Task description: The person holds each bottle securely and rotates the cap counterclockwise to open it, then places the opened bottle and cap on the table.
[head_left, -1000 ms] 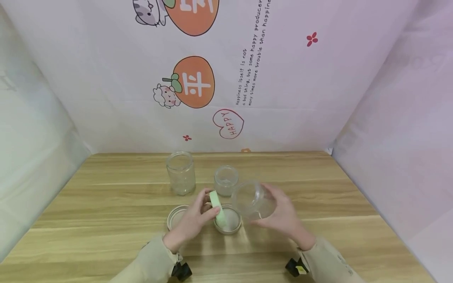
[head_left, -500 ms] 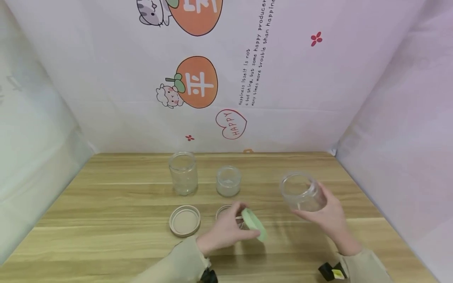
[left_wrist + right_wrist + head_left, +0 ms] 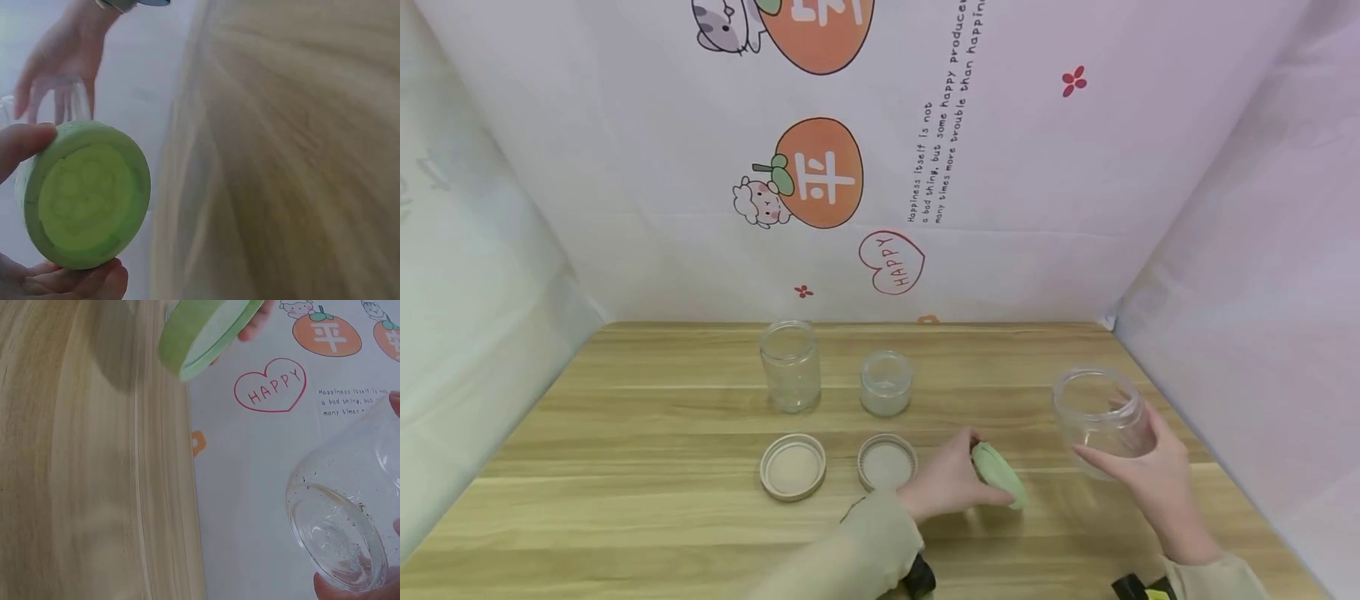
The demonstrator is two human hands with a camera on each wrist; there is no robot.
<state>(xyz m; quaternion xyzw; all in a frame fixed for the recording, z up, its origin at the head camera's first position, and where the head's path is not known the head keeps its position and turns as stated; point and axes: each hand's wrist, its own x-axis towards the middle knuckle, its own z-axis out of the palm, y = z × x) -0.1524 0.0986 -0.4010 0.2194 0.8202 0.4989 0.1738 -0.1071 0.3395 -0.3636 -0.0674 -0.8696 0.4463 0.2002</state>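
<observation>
My left hand (image 3: 946, 477) pinches a round light-green jar lid (image 3: 998, 477) by its rim, holding it on edge above the table. In the left wrist view the lid's flat face (image 3: 90, 197) shows a raised round pattern, with thumb above and fingers below. On the right, my right hand (image 3: 1161, 475) grips a wide clear glass jar (image 3: 1101, 425) round its side, mouth up. The jar's thick base (image 3: 334, 534) shows small specks in the right wrist view. Lid and jar are apart, the lid left of the jar.
Behind stand a tall clear jar (image 3: 792, 375) and a short clear jar (image 3: 886, 390). In front of them two metal-rimmed lids, one left (image 3: 792, 468) and one right (image 3: 886, 461), lie inside-up on the wooden table (image 3: 625, 467). White printed cloth (image 3: 1000, 167) surrounds the table.
Both hands have moved right, the right one carrying the glass jar and the left one the green lid. The two metal-rimmed lids are now less covered by the left hand.
</observation>
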